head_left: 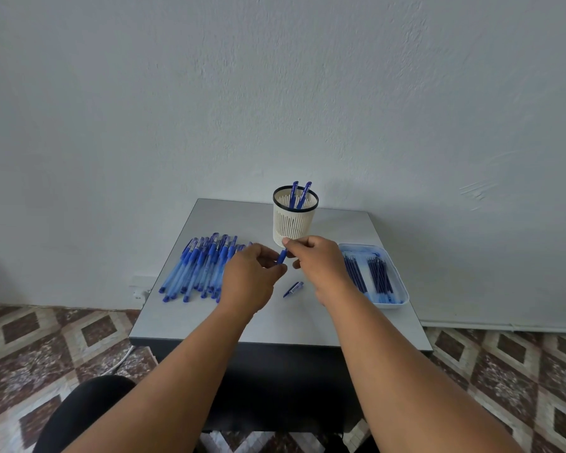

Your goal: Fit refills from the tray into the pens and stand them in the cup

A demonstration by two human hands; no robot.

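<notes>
A dark-clad knee (89, 416) is sitting nearest the camera, with two bare forearms reaching out over it to the grey table (209, 318). The left hand (252, 276) is curling its fingers round the lower part of a blue pen (282, 256), and the right hand (317, 259) is pinching the pen's upper end just in front of the cup (294, 217). Whether a refill is already inside the pen I cannot tell; the hands are hiding most of it.

The step looks like assembling the pen. To do it well, the left hand should be holding the barrel steady while the right is feeding or twisting in line with it, not at an angle, since a thin refill would likely bend. The loose cap (293, 289) lying on the table between the wrists probably goes on last.

The pen is showing as a short, dark-blue length tilted slightly right. Two finished pens (299, 194) are standing in the white slatted cup. A pile of pens (200, 266) is lying left, and the tray (402, 289) of refills (378, 276) is lying right.
</notes>
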